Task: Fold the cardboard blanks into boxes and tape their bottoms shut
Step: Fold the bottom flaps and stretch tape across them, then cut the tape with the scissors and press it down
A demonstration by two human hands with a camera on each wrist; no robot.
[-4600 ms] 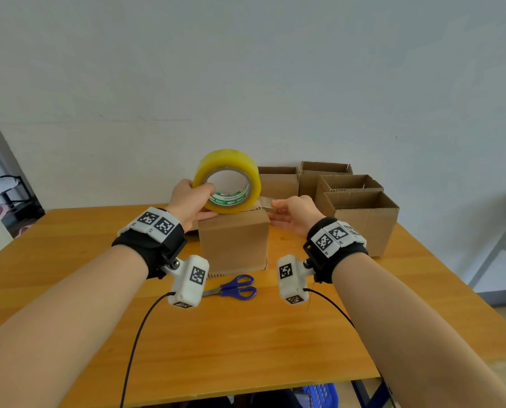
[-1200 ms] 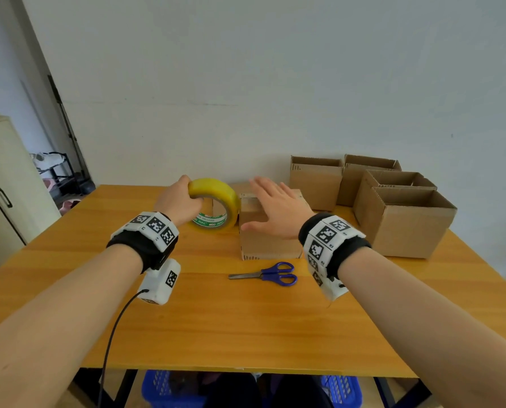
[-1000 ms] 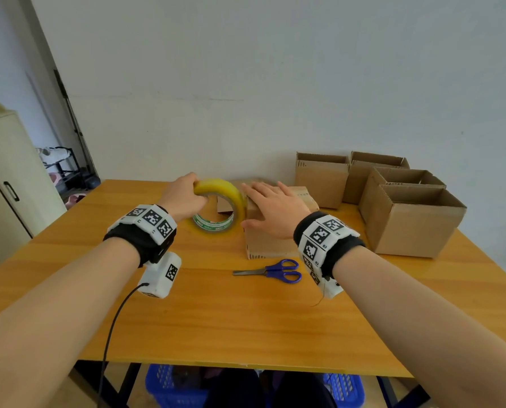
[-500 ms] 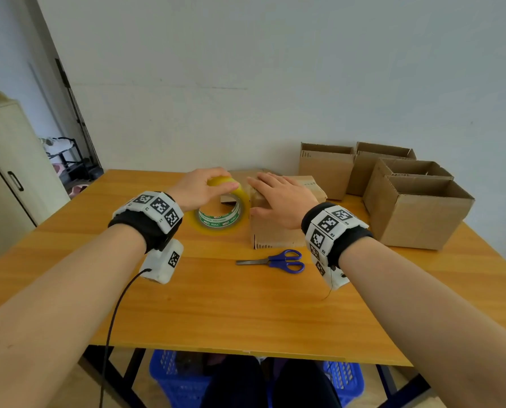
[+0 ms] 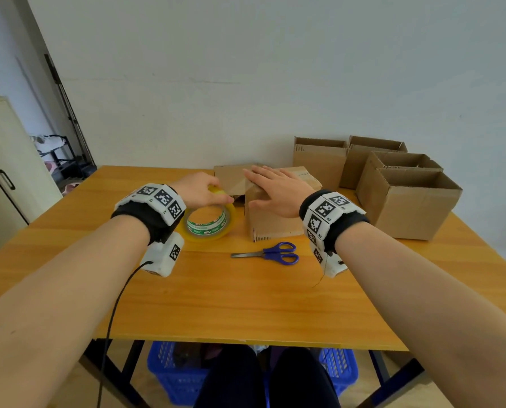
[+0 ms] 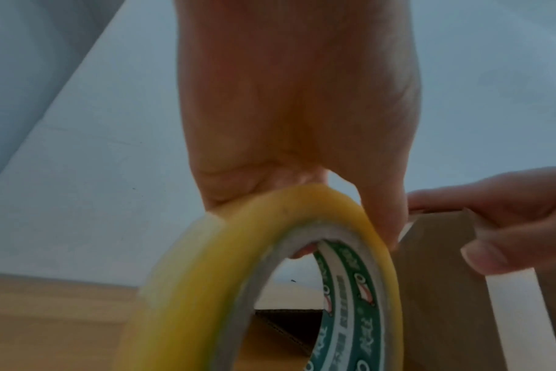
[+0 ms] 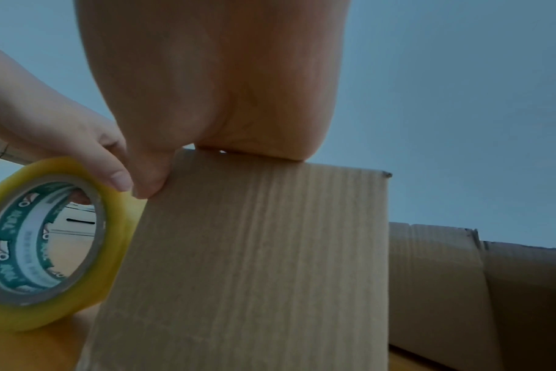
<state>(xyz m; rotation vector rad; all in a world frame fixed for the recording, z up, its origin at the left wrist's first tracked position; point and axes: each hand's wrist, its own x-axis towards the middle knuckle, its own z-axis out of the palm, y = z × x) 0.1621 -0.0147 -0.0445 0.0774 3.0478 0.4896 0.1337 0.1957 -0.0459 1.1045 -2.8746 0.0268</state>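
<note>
Box (image 5: 275, 222): light, stiff cardboard; steady it from the top.
Left hand (image 5: 200, 191): grips tape roll (image 5: 207, 223).
Right hand (image 5: 278, 191): flat, pressing box.

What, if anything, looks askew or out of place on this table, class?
Nothing stands out. The left hand holds the tape roll tilted beside the box, the right hand lies flat on it, and the scissors lie closed.

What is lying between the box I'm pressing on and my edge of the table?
In the head view, blue-handled scissors lie on the table just in front of the box under your right hand; the rest is bare wood.
</note>
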